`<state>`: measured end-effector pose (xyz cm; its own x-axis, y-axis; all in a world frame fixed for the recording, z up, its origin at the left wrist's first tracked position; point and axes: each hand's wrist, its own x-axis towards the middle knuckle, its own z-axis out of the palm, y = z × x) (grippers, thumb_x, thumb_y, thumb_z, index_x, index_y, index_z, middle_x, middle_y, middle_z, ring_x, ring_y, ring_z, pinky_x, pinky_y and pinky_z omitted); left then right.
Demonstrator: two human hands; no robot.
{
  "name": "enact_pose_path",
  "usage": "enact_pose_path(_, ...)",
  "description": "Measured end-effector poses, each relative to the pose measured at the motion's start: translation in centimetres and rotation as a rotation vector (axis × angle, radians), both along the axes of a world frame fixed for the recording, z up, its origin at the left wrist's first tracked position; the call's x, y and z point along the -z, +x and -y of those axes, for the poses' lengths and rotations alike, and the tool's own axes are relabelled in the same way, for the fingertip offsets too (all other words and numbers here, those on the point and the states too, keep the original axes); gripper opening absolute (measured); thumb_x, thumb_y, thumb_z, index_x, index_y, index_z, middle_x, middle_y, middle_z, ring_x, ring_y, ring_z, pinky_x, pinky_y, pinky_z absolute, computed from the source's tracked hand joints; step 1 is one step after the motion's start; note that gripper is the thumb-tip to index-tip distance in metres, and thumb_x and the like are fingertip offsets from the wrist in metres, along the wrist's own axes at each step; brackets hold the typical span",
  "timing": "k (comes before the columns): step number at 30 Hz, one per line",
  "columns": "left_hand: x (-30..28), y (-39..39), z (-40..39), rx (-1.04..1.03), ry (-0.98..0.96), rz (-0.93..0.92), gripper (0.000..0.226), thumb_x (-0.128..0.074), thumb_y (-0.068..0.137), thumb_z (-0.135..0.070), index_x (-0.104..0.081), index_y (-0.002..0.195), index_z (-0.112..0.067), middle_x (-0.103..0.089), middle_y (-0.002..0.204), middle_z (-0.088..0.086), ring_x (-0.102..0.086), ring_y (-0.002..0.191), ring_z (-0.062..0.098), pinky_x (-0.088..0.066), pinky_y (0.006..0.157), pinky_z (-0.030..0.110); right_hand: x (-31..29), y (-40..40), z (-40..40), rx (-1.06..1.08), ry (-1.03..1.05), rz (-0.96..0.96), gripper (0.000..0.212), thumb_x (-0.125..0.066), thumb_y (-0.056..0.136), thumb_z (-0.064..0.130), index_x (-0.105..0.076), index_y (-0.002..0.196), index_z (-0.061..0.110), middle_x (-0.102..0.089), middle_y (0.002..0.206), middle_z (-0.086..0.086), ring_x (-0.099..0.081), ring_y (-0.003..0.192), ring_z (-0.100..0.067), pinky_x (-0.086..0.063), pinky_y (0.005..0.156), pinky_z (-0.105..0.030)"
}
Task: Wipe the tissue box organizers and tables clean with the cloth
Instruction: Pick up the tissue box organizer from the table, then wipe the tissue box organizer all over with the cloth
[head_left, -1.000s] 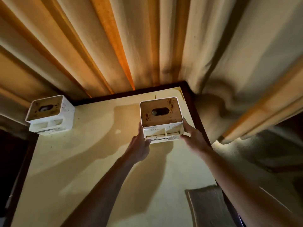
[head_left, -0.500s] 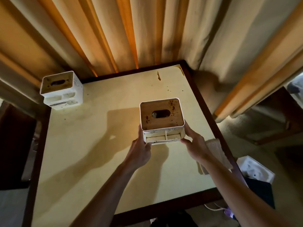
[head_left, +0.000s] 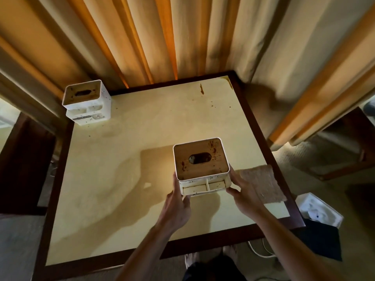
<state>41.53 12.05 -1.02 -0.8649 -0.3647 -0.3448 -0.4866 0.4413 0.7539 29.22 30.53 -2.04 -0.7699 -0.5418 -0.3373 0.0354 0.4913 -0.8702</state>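
A white tissue box organizer (head_left: 203, 169) with a stained wooden lid and small front compartments is held above the cream table (head_left: 121, 179). My left hand (head_left: 178, 201) grips its left side and my right hand (head_left: 243, 191) grips its right side. A second, speckled organizer (head_left: 87, 102) stands at the table's far left corner. The beige cloth (head_left: 261, 181) lies flat on the table near the right edge, just right of my right hand. Brown stains (head_left: 201, 89) mark the far part of the tabletop.
Long curtains (head_left: 162, 37) hang right behind the table. A white box (head_left: 318, 209) sits on a dark item on the floor to the right, with a white cable (head_left: 261, 250) beside it. My bare feet (head_left: 211, 258) show under the near edge. Dark furniture (head_left: 20, 169) stands left.
The organizer in my two hands has come back from the far right corner toward the near right part of the table. The view has tilted down, showing the cloth and floor.
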Motion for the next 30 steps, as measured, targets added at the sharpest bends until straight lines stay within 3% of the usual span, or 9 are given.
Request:
enact_pose_path(4, 0.5, 0.8, -0.4, -0.007, -0.010, 0.027, 0.093, -0.055, 0.099, -0.008, 0.016, 0.157, -0.024, -0.068, 0.121, 0.007, -0.059, 0.087, 0.012, -0.041, 0.077, 0.018, 0.6, 0.7, -0.4, -0.013, 0.006, 0.032, 0.070, -0.052, 0.099, 0.009, -0.019, 0.149, 0.046, -0.037, 0.130, 0.042, -0.030, 0.136, 0.002, -0.025, 0.115, -0.037)
enact_pose_path(11, 1.2, 1.3, -0.3, -0.026, -0.023, 0.076, 0.093, -0.053, 0.100, -0.012, 0.022, 0.155, -0.023, -0.069, 0.106, 0.015, -0.065, 0.097, 0.035, -0.044, 0.081, 0.029, 1.1, 1.2, -0.5, -0.030, 0.046, 0.035, 0.067, -0.051, 0.101, 0.016, -0.018, 0.150, 0.048, -0.037, 0.135, 0.031, -0.031, 0.137, -0.004, -0.026, 0.115, -0.040)
enact_pose_path(17, 1.9, 1.9, -0.5, -0.022, -0.013, 0.069, 0.096, -0.053, 0.100, -0.013, 0.028, 0.150, -0.031, -0.058, 0.074, -0.004, -0.055, 0.066, 0.007, -0.041, 0.073, 0.027, 1.0, 1.3, -0.5, -0.059, 0.059, 0.056, 0.068, -0.048, 0.102, 0.018, -0.012, 0.149, 0.049, -0.044, 0.148, 0.013, -0.035, 0.132, -0.001, -0.030, 0.104, -0.028)
enact_pose_path(19, 2.2, 2.1, -0.4, -0.018, -0.019, 0.059, 0.098, -0.053, 0.100, -0.015, 0.030, 0.148, -0.037, -0.069, 0.090, 0.008, -0.064, 0.078, 0.016, -0.044, 0.077, 0.029, 1.0, 1.4, -0.4, -0.077, 0.060, 0.046, 0.068, -0.048, 0.102, 0.019, -0.010, 0.150, 0.050, -0.044, 0.148, 0.013, -0.036, 0.130, 0.001, -0.030, 0.099, -0.023)
enact_pose_path(20, 2.4, 2.2, -0.3, -0.021, -0.006, 0.069, 0.100, -0.054, 0.100, -0.018, 0.031, 0.149, -0.038, -0.069, 0.111, 0.015, -0.067, 0.092, 0.024, -0.047, 0.083, 0.033, 1.1, 1.4, -0.5, -0.086, 0.070, 0.042, 0.071, -0.048, 0.102, 0.016, -0.008, 0.150, 0.049, -0.044, 0.148, 0.013, -0.036, 0.129, 0.002, -0.030, 0.097, -0.018)
enact_pose_path(22, 2.1, 2.2, -0.3, -0.028, 0.032, 0.101, 0.105, -0.057, 0.099, -0.025, 0.036, 0.145, -0.043, -0.046, 0.150, 0.017, -0.058, 0.124, 0.032, -0.046, 0.102, 0.040, 1.1, 1.4, -0.6, -0.109, 0.075, 0.040, 0.075, -0.048, 0.101, 0.011, -0.005, 0.152, 0.045, -0.041, 0.149, 0.014, -0.034, 0.127, 0.006, -0.033, 0.097, -0.011)
enact_pose_path(23, 1.6, 2.2, -0.3, -0.040, 0.047, 0.107, 0.109, -0.059, 0.098, -0.028, 0.038, 0.143, -0.043, -0.032, 0.158, 0.013, -0.049, 0.135, 0.033, -0.039, 0.109, 0.041, 1.2, 1.3, -0.7, -0.114, 0.063, 0.043, 0.077, -0.048, 0.101, 0.009, -0.003, 0.152, 0.045, -0.038, 0.151, 0.014, -0.033, 0.130, 0.004, -0.033, 0.102, -0.015)
enact_pose_path(26, -0.3, 1.9, 0.5, -0.133, -0.020, 0.036, 0.117, -0.068, 0.092, -0.035, 0.034, 0.148, -0.031, -0.008, 0.164, 0.006, -0.021, 0.150, 0.030, -0.021, 0.116, 0.036, 1.6, 0.8, -2.0, -0.071, 0.052, -0.012, 0.078, -0.049, 0.100, 0.011, -0.003, 0.153, 0.043, -0.028, 0.155, 0.012, -0.036, 0.136, -0.008, -0.039, 0.110, -0.034)
enact_pose_path(30, -2.3, -2.4, 2.7, 0.039, -0.365, -0.053, 0.125, -0.067, 0.078, -0.066, 0.023, 0.154, -0.026, 0.020, 0.165, 0.004, 0.021, 0.151, 0.022, 0.000, 0.123, 0.050, 2.6, -0.6, -4.9, 0.052, 0.296, -0.488, 0.057, -0.059, 0.093, 0.012, -0.040, 0.146, 0.018, -0.057, 0.133, -0.008, -0.061, 0.107, -0.015, -0.048, 0.095, -0.025)
